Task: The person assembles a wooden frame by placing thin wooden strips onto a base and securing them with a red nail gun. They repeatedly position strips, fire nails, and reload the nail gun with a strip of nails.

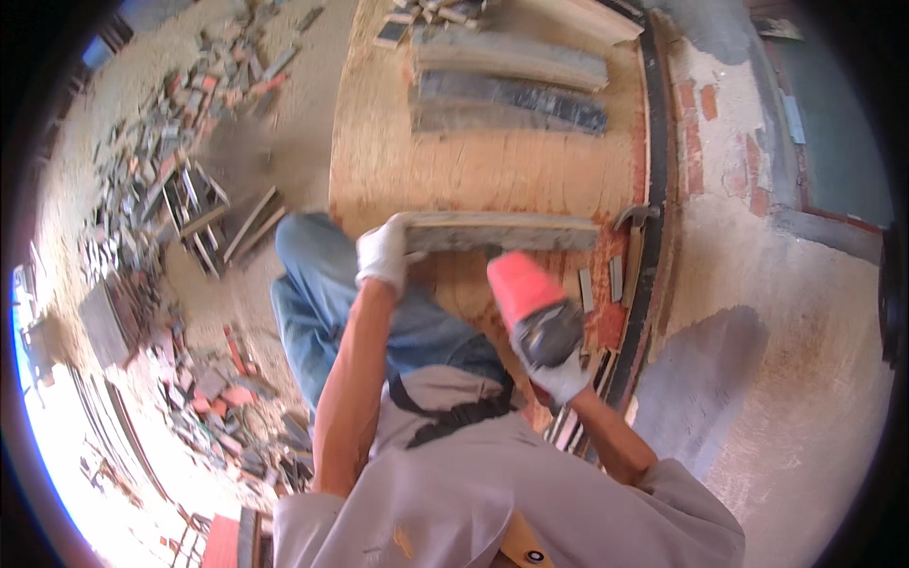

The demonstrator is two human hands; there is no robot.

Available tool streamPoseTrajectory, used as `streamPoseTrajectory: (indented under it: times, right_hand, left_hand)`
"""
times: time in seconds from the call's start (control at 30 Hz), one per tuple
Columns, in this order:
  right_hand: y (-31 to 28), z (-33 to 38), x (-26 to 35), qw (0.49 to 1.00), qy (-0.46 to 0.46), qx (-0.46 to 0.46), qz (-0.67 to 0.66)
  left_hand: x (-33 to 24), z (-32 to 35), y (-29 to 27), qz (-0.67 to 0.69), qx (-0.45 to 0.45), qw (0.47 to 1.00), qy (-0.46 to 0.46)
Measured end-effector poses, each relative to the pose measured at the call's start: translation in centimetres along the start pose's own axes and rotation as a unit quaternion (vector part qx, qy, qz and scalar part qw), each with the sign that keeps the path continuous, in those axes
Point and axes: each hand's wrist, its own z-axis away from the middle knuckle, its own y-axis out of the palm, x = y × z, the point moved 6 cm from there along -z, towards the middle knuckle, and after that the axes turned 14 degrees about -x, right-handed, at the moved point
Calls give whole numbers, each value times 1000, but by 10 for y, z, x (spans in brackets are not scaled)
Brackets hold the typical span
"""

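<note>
My left hand (383, 254), in a white work glove, is closed on the left end of a narrow wooden beam (502, 237) lying across the plywood in front of me. The beam has a pale upper edge and a grey, stained side. My right hand (565, 379), also gloved, grips a red and black power tool (526, 289), partly hidden under the tool's black end. The tool's far end points toward the beam's near side; I cannot tell whether they touch. A hammer (638, 216) rests just beyond the beam's right end.
More grey boards (511, 80) lie farther up the plywood sheet (398, 166), with wood offcuts (445, 11) behind them. Two short strips (615, 277) are near the hammer. Scattered scrap wood (156, 156) covers the ground at left. A patched wall (729, 123) stands at right.
</note>
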Motion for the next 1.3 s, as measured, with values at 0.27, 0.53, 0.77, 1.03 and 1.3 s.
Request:
streamPoseTrajectory:
  times: [0.27, 0.53, 0.77, 1.03, 1.3]
  right_hand:
    - [56, -27, 29, 977, 107, 128, 131]
    - [-23, -226, 21, 977, -104, -150, 113]
    - [-48, -411, -51, 846, -338, -198, 362]
    - [-30, -370, 5, 887, -293, -139, 329]
    - [1, -242, -10, 939, -298, -100, 138]
  left_hand:
    - [-149, -78, -245, 28, -100, 942, 320]
    - [-122, -72, -377, 9, -465, 836, 292]
    - [-90, -41, -178, -77, -285, 870, 395]
    - [-75, -19, -94, -137, -179, 890, 396]
    - [-59, -4, -41, -150, -164, 880, 420]
